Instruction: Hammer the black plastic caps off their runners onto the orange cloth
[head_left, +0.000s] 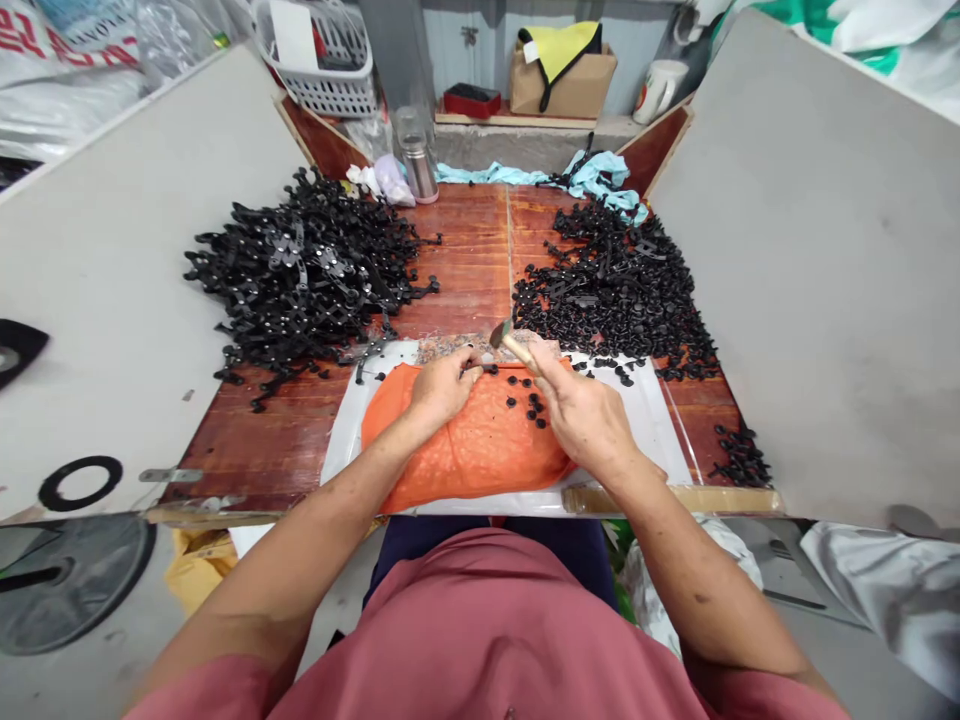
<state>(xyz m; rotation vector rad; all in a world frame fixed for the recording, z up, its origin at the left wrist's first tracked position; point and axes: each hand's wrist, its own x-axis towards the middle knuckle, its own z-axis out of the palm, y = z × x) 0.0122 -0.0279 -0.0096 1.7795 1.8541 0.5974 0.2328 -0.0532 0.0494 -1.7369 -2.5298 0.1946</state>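
Note:
My right hand [589, 410] is closed around the wooden handle of a small hammer [517, 347], whose dark head tilts up to the left. Close to that head, my left hand [448, 385] pinches a small black part [489, 369] at the far edge of an orange cloth [450, 450]. Its exact shape is partly hidden by the fingers. Several small round black pieces [535, 407] lie loose on the cloth between my two hands. A worn, speckled block [442, 348] shows just beyond the cloth.
A tall heap of black jointed strips [315, 270] stands at left, and a heap of small black pieces [615, 285] at right. Grey panels [825, 250] wall both sides. Behind are a steel flask [420, 168], a basket [322, 90] and a mug [660, 92].

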